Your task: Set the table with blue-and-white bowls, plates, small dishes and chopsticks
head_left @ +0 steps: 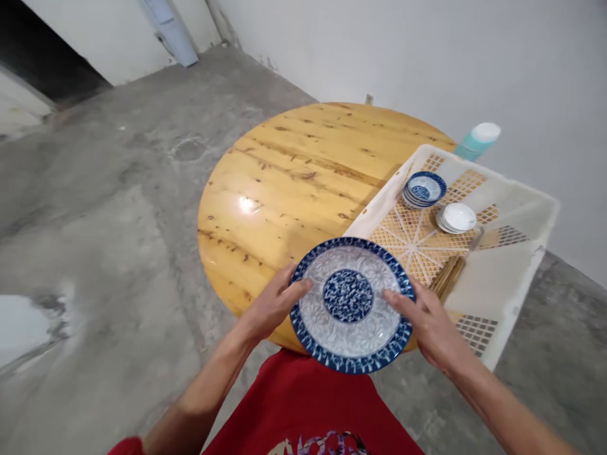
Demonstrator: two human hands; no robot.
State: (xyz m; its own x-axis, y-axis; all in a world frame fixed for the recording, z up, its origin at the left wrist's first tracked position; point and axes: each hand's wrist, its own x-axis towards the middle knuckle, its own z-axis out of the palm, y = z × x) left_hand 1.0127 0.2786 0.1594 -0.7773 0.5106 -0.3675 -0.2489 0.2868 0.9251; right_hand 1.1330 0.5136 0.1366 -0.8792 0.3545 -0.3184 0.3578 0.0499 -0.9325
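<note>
A blue-and-white patterned plate (pixel 353 344) is held up in front of my red shirt, over the near edge of the table. My left hand (pixel 279 294) grips its left rim, thumb on the upper face and fingers hidden beneath. On the opposite rim my right hand (pixel 422 313) clasps it the same way. Whether it is one plate or a stack, I cannot tell. Just beyond the right hand lies a white plastic basket (pixel 502 189). Inside it are a stack of blue-and-white bowls (pixel 425 189), some small white dishes (pixel 458 218) and a bundle of chopsticks (pixel 448 276).
The round wooden table (pixel 294 183) bears the basket on its right side, where the basket reaches past the edge. A turquoise container with a white top (pixel 478 139) stands behind the basket near the wall. Bare concrete floor (pixel 118 253) spreads to the left.
</note>
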